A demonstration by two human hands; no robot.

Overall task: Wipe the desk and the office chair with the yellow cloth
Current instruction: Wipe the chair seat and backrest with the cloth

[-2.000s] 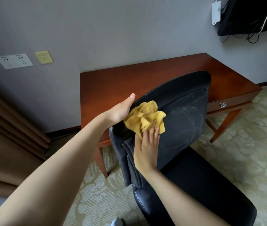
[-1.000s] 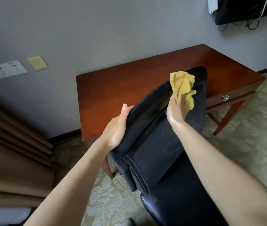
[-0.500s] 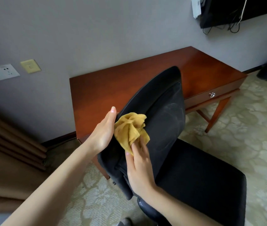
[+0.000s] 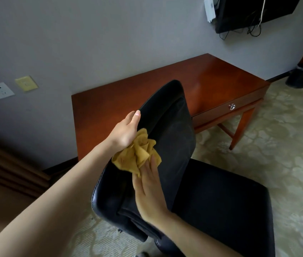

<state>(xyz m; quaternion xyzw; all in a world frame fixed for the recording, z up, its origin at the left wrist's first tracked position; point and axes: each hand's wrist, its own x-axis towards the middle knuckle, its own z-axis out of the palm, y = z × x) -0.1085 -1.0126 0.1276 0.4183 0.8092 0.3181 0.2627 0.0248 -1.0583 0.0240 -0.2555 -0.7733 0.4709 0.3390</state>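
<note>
Cloth (image 4: 137, 154), yellow and bunched, lies against the upper front of the chair (image 4: 172, 130) back, near its left edge. Right hand (image 4: 149, 190) presses it there with straight fingers held close together. Its fingertips are on the lower folds and its palm lies flat on the black upholstery below. Left hand (image 4: 126, 129) grips the edge of the back just above the cloth, thumb on the front and the other fingers hidden behind; its heel touches the cloth. Seat (image 4: 221, 201) spreads out to the right, and the counter (image 4: 211, 78) stands behind the chair against the wall.

The step in hand looks to be wiping the chair back, with the left hand steadying it against the push. Faint smears across the middle of the back suggest part of it is done. Whether the counter has had its wipe cannot be told from its shine alone. The next move likely calls for a sweep across or down the back under even pressure. The bracing grip should be firm so the chair does not swivel or roll. After that comes the seat.
</note>
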